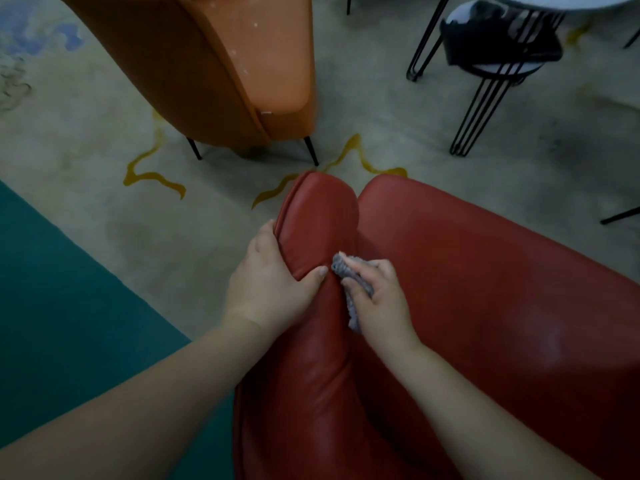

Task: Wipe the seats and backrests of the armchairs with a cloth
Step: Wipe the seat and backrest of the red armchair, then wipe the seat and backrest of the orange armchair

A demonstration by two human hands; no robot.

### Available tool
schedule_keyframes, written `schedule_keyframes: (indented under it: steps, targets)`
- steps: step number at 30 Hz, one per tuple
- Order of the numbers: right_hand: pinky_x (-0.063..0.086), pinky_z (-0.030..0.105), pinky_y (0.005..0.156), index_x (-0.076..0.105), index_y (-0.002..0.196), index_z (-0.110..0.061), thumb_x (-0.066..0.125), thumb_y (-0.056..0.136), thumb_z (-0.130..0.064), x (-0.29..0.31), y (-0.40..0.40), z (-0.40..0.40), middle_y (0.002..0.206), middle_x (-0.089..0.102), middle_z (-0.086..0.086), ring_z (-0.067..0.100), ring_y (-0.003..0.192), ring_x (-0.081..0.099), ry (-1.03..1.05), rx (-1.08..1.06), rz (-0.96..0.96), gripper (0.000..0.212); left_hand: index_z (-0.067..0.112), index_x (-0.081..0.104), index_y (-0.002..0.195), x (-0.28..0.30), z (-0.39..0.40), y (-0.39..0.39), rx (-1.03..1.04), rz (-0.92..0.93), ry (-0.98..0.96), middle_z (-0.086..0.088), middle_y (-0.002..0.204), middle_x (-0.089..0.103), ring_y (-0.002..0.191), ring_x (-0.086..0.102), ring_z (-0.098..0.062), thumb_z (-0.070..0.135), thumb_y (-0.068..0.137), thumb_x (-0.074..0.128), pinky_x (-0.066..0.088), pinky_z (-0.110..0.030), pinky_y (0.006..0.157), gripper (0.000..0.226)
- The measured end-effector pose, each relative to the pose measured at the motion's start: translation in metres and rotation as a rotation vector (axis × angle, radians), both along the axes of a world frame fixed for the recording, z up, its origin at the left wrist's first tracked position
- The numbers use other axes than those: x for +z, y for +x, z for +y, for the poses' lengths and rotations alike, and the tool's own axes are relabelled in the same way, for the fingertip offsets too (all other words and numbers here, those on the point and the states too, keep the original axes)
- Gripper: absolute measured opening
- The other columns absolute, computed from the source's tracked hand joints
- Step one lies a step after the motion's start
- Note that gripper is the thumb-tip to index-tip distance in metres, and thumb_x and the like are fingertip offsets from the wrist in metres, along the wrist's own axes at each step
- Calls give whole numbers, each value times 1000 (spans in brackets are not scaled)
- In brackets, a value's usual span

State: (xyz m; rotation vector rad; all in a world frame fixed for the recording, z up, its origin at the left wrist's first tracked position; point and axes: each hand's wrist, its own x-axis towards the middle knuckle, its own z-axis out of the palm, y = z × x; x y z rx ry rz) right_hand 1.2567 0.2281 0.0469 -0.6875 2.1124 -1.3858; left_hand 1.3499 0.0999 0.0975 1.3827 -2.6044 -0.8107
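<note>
Our left hand (pixel 268 289) curls over the red armchair (pixel 467 289) armrest (pixel 318 216), thumb pressed on top. Just beside that thumb, our right hand (pixel 377 299) pinches the grey cloth (pixel 341 268) against the armrest's inner side.

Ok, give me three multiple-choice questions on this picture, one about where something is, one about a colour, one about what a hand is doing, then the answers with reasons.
1. Where is the cloth?
A. On the floor
B. Under the right hand, against the red armchair
C. On the orange armchair

2. What colour is the cloth?
A. Grey
B. Yellow
C. Green

3. What is the left hand doing?
A. Hanging free
B. Holding the cloth
C. Gripping the red armchair's arm

Answers: 1 B, grey fabric shows beneath the right hand's fingers on the red leather. 2 A, it looks plain grey. 3 C, its fingers and thumb wrap the padded arm.
</note>
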Motion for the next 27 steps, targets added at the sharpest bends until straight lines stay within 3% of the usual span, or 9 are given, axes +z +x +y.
schedule_keyframes:
  steps: [5, 10, 12, 17, 20, 27]
  targets:
    - [25, -8, 78, 62, 121, -24, 62, 89, -12, 27, -6, 9, 108, 48, 1, -6, 86, 46, 185, 16, 96, 34, 16, 25, 146, 4, 5, 1, -25, 6, -2, -8, 143, 43, 125, 49, -28, 61, 70, 69, 42, -38, 99, 99]
    - [24, -9, 78, 63, 119, -24, 63, 88, -13, 53, 9, 15, 107, 47, 1, -19, 88, 44, 183, -142, 193, 33, 15, 11, 152, 9, 1, 13, -141, -35, 116, -7, 152, 32, 132, 42, -26, 63, 77, 64, 40, -39, 100, 103]
    - [23, -9, 78, 63, 119, -24, 63, 89, -14, 66, 22, 9, 108, 47, 0, -14, 88, 45, 184, -181, 219, 32, 17, 8, 153, 15, -10, 30, -238, -76, 138, -6, 154, 27, 135, 38, -25, 64, 83, 55, 39, -39, 101, 97]
    - [22, -9, 79, 64, 119, -22, 63, 89, -15, 94, 70, -25, 107, 48, 3, 0, 92, 45, 186, -191, 275, 31, 23, 11, 153, 43, -52, 103, -398, -123, -10, -1, 155, 27, 133, 40, -25, 64, 91, 39, 42, -37, 95, 79]
    - [23, -8, 78, 65, 117, -21, 64, 89, -15, 114, 97, -53, 105, 48, 5, 2, 92, 46, 166, -217, 301, 29, 22, 15, 153, 64, -93, 148, -475, -192, -100, 0, 155, 28, 135, 35, -25, 61, 93, 37, 37, -38, 103, 74]
    - [35, 14, 84, 65, 114, -25, 62, 90, -18, 154, 152, -124, 102, 42, 0, 10, 92, 50, 175, -187, 318, 25, 20, 22, 151, 101, -167, 237, -580, -354, -267, 1, 156, 27, 139, 31, -24, 63, 94, 30, 30, -42, 109, 71]
